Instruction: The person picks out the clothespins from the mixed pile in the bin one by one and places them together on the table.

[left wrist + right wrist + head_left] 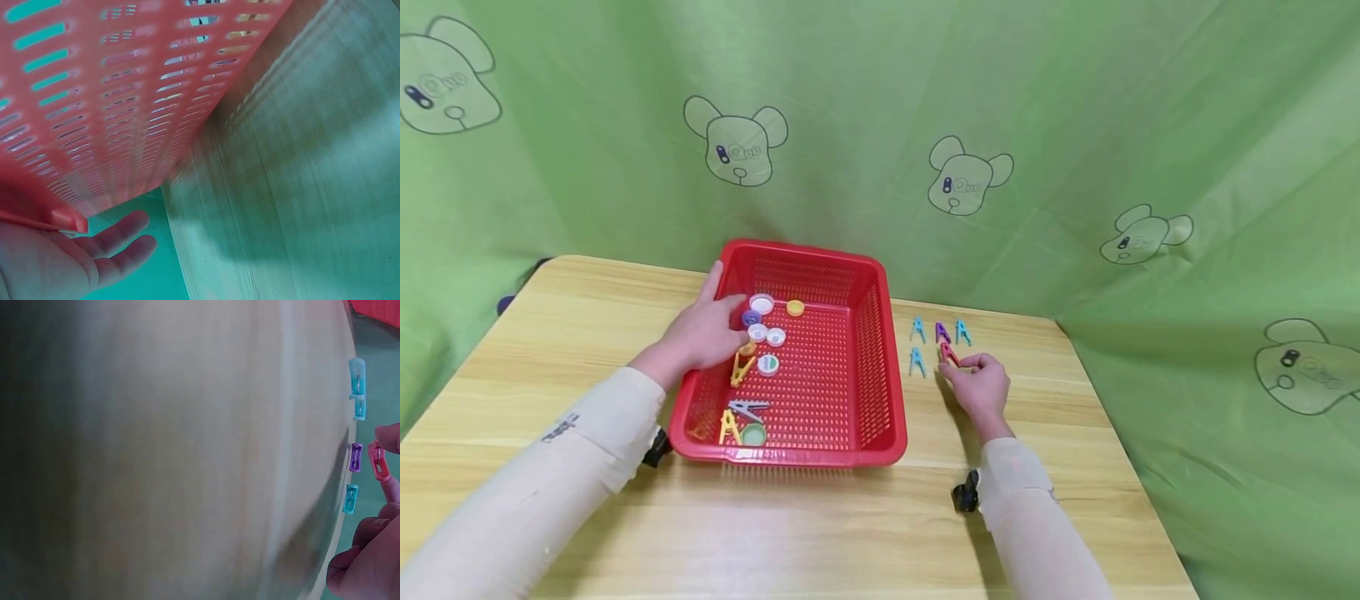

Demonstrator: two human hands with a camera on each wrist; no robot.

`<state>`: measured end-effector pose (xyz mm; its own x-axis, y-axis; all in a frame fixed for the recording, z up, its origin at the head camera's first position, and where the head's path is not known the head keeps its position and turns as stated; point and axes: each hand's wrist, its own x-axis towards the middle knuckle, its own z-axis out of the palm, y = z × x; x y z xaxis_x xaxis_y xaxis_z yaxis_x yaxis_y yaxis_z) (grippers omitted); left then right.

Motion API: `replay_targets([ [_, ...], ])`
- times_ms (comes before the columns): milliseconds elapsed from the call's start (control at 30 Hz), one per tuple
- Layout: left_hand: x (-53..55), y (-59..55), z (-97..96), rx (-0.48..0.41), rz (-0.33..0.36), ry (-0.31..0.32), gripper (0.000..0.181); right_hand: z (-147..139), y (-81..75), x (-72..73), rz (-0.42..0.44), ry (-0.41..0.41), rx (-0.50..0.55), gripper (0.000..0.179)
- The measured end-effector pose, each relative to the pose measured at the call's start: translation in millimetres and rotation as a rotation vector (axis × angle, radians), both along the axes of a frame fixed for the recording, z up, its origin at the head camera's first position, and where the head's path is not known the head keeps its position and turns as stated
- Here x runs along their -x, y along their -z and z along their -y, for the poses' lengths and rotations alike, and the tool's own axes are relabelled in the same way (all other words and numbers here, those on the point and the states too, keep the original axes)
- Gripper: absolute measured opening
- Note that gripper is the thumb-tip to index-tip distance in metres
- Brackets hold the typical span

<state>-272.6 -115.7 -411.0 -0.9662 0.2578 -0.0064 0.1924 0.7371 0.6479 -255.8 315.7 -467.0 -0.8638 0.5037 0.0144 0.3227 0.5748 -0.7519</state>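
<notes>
My right hand [981, 385] pinches a red clothespin [949, 354] between thumb and finger, beside a small group on the table. That group is a purple clothespin [942, 332] and several light blue ones [918, 360]. My left hand [703, 332] lies over the left rim of a red plastic basket [891, 417], some fingers reaching inside above the bottle caps. In the left wrist view, two loosely extended fingers [128, 253] show outside the basket wall. Inside sit white caps [762, 304], a yellow cap [795, 307], a green cap [753, 434], yellow clothespins [730, 427] and a grey one [748, 409].
The wooden table [850, 533] extends around the basket, which stands left of the clothespin group. A green cloth [850, 125] with printed mouse heads hangs behind the table and along its right side. Black wrist mounts [965, 492] sit by the sleeves.
</notes>
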Motion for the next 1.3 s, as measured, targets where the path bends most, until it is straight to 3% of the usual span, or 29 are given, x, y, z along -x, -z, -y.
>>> replay_targets([
  [600, -2.3, -1.3, -0.7, 0.001, 0.005, -0.005, 0.066, -4.1, 8.2, -2.7, 0.116, -0.012, -0.101, 0.041],
  [1100, -1.1, -0.9, -0.2, -0.019, 0.015, -0.005, 0.067, -3.7, 6.8, -4.4, 0.120, -0.029, -0.138, 0.044],
  [1300, -1.4, -0.2, 0.0, -0.014, 0.009, -0.003, 0.067, -3.5, 2.7, -4.7, 0.120, -0.038, -0.101, 0.048],
])
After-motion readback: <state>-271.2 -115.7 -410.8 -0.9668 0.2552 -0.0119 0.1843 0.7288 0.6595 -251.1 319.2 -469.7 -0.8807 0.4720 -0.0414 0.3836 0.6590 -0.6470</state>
